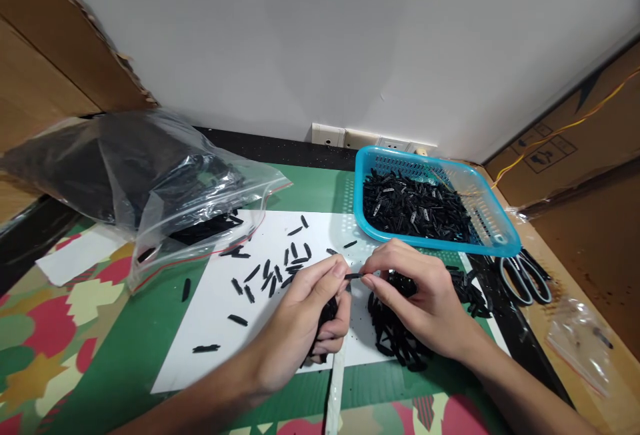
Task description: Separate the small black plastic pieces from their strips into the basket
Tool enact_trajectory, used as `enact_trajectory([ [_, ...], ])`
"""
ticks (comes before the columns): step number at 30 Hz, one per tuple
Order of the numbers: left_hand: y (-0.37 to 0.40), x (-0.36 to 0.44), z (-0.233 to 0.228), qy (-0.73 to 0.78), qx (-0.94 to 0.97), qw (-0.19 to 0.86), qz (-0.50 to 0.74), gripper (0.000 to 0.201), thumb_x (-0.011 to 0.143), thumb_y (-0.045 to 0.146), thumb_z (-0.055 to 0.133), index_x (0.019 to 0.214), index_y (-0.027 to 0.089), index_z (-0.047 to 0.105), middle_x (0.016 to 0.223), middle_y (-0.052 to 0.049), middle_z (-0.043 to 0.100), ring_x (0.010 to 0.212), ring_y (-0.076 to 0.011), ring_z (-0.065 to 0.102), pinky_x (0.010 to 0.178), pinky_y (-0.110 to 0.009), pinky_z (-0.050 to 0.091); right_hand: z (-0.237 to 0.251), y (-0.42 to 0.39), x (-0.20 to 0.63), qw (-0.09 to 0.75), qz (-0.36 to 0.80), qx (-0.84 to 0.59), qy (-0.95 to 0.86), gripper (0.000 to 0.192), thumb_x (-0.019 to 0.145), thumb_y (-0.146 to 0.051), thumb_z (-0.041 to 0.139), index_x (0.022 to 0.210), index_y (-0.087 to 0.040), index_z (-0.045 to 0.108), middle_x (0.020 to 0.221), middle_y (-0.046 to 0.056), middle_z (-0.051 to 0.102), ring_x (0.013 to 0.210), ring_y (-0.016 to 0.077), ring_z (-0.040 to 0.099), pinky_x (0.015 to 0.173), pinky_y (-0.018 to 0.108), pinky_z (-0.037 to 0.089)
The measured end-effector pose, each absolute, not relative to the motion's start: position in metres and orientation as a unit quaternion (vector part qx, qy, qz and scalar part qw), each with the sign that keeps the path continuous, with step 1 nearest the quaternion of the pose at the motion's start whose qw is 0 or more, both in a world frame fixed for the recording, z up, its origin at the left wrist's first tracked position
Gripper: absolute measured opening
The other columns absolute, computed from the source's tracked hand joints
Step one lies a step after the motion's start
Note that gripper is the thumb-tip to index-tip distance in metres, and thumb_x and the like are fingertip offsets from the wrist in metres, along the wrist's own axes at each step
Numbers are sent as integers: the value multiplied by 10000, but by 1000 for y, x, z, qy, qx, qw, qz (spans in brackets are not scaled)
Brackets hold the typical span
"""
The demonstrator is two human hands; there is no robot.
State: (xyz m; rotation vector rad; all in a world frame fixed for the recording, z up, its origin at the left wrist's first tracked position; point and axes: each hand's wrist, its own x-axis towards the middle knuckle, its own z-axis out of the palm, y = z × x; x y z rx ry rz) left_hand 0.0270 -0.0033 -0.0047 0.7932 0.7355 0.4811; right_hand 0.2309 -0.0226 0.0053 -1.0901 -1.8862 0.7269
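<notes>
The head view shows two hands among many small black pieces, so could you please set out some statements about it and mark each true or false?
1. The left hand and right hand both grip one small black piece. True.
2. The left hand holds nothing else. False: more black pieces show within its curled fingers.
3. The clear plastic bag lies left of the blue basket. True.
4. The basket contains nothing. False: a heap of black pieces lies in it.
5. Loose black pieces lie scattered on the white sheet. True.
6. Scissors lie on that sheet. False: the scissors lie to its right.
</notes>
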Motion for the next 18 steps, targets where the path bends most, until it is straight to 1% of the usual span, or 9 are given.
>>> enact_trajectory([
  [3,-3,26,-5,343,373,831,230,399,1034,604,505,892,248,396,546,118,393,413,-46,243,388,-145,170,6,-23,231,409,297,-435,-745,67,1029,-166,656,1015,-182,720,925,34,738,849,173,641,783,307,498],
  [9,-4,25,-5,334,373,833,235,375,1043,589,502,910,252,406,553,117,393,415,-46,233,389,-146,172,6,-23,230,416,308,-436,-736,40,1007,-165,698,1013,-185,731,924,16,745,798,143,651,737,272,500],
  [18,-4,25,-5,326,374,835,240,356,1057,568,486,916,252,402,558,113,389,439,-52,221,406,-151,181,8,-23,230,424,295,-434,-739,40,993,-143,708,992,-174,733,891,15,741,797,138,657,737,266,505],
])
